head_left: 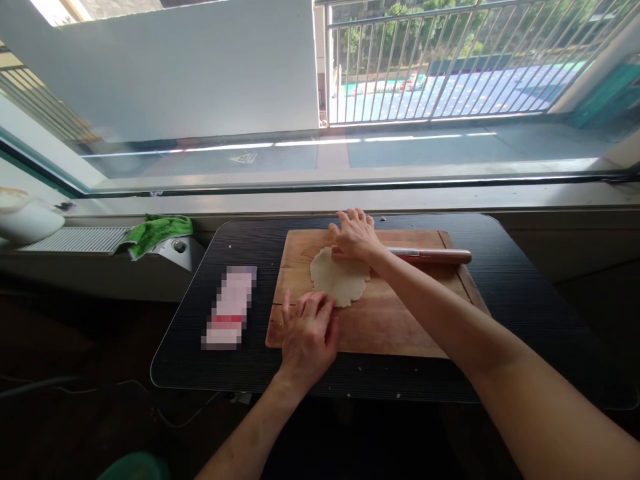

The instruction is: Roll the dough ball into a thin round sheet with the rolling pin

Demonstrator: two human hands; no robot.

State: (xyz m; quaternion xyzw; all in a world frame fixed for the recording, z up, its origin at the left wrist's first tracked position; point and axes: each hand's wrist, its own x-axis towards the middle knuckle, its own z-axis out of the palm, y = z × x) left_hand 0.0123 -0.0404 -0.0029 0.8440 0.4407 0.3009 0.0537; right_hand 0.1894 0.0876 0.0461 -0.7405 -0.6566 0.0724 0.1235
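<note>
On the left half of the board (395, 330) lies our dough (342, 279), a thin, pale round with a ragged rim. We judge it light, soft and a little tacky, likely to stretch or tear if pinched; flat fingers under the rim, with the middle supported, should suit it best. Our left hand (310, 337) sits at its near edge, fingers loosely bent; we cannot tell whether they pinch it. Our right hand (356, 235) is open, palm over the left end of the pin (430, 256), fingers spread past the dough's far edge. The pin looks smooth and stiff, apt to roll. Beneath the board, the dark surface (200, 367) carries pale crumbs and, at left, a blurred pink item (230, 308). Beyond it, a green cloth (160, 233) drapes a white ledge, and sunlit railings (425, 67) show through the window.
</note>
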